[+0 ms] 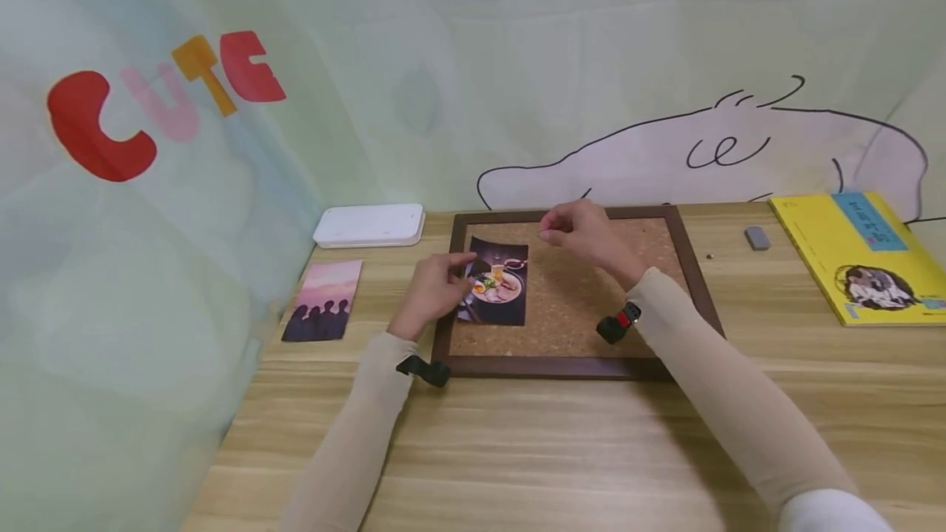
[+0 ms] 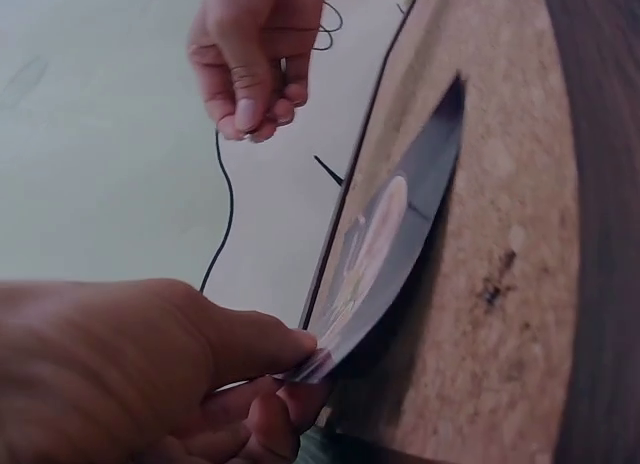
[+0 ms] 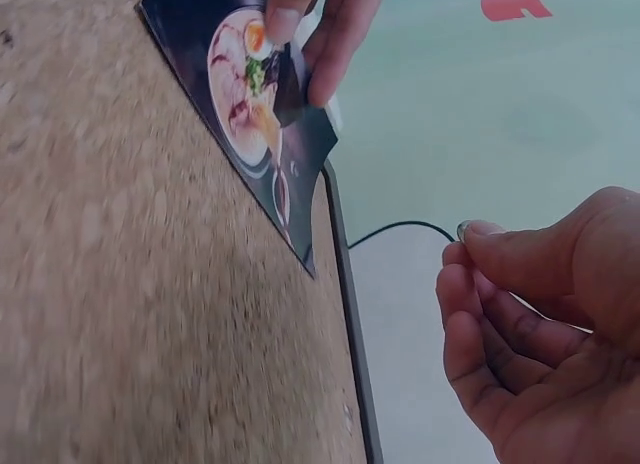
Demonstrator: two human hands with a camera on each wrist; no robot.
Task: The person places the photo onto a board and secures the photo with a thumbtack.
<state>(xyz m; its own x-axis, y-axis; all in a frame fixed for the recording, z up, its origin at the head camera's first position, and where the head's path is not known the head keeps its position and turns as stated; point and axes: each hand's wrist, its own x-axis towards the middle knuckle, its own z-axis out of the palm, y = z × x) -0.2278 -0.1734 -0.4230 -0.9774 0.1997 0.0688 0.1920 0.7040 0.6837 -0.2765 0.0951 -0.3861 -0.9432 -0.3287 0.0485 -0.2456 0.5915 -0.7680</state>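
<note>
The left hand [image 1: 432,290] pinches the near left edge of a food photo [image 1: 497,284] between thumb and fingers, lifting that side slightly while the rest of the card lies on the cork board [image 1: 584,302]. The photo sits on the left part of the cork, just right of the left hand and below-left of the right hand. The right hand [image 1: 584,235] hovers above the upper middle of the board with fingertips drawn together as if pinching something; whatever lies between them is too small to make out. The board rests on the wooden tabletop [image 1: 517,450]. Left of the left hand lies a silhouette photo [image 1: 323,300], and beyond it a white case [image 1: 369,225]. Far right of the right hand are a yellow book [image 1: 861,257] and a small grey eraser [image 1: 757,237].
</note>
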